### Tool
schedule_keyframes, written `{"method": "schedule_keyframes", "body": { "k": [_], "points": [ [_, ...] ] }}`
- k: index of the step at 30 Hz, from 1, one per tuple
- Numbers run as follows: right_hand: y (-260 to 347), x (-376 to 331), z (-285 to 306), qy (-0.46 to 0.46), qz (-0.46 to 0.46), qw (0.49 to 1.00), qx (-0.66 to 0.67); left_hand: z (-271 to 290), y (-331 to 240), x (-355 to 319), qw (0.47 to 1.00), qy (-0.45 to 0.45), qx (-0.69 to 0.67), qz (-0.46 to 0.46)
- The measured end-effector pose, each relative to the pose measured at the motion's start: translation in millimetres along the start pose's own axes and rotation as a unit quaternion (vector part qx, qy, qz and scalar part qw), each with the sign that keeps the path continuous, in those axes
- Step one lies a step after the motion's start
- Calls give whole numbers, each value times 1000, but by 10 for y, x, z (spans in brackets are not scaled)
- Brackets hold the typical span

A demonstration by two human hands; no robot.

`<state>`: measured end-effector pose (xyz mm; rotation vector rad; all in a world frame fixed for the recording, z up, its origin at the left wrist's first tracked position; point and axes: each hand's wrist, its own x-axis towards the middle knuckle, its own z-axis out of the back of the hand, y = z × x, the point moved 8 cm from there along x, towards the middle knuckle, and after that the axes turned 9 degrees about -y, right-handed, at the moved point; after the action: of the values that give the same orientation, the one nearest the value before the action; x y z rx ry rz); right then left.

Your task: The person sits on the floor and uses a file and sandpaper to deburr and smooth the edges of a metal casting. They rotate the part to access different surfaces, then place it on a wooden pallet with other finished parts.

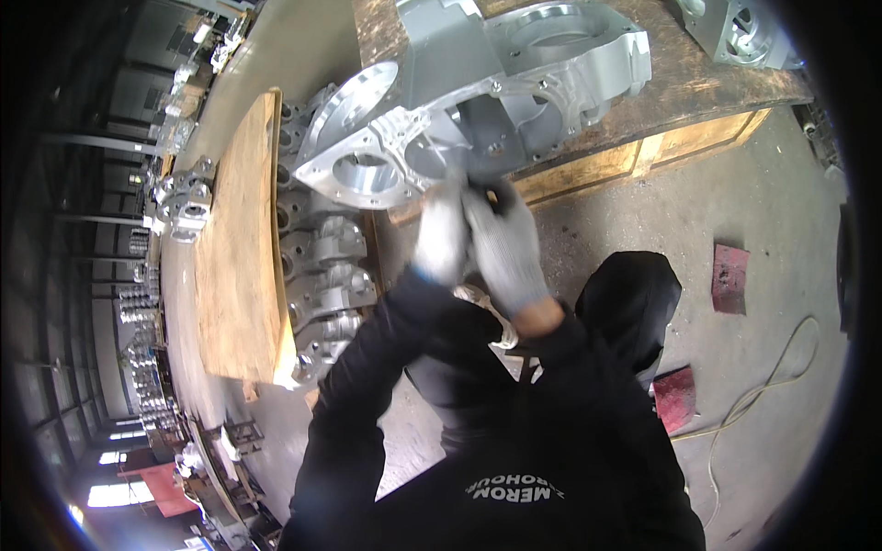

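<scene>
A large silver-grey metal casting [450, 64] with round bored openings lies on a worn wooden workbench [684, 96] in front of me. My left hand [443, 237], in a white knit glove, is closed close to the casting's near edge. Beside it, my right hand [507, 246] wears a similar glove with dark patches at the fingers, and its fingers are curled. The two hands meet at their fingertips. Something small and dark seems to be between them, but blur and the gloves hide what it is.
Another casting [740, 37] sits at the bench's far right. To the left, a wooden panel [241, 248] stands beside several stacked castings [331, 289]. On the floor at right lie a red piece [730, 278], a second red piece [675, 399] and a looped pale cable [755, 395].
</scene>
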<state>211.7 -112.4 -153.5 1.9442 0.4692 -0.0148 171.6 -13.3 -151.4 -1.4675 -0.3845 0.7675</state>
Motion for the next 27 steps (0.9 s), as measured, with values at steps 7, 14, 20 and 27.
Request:
{"method": "schedule_keyframes", "body": {
  "k": [7,14,20,27],
  "points": [
    [-20,-126,108,-22,-14,1000,-9,25,61,-101,988,5,145,-53],
    [-169,-129,167,-31,-65,997,42,27,40,-29,997,-27,60,-29],
    [85,-90,81,-9,-22,998,-61,19,103,-9,989,11,147,25],
    [70,-13,72,15,-8,999,-40,-44,-99,-68,981,21,117,-152]
  ]
}}
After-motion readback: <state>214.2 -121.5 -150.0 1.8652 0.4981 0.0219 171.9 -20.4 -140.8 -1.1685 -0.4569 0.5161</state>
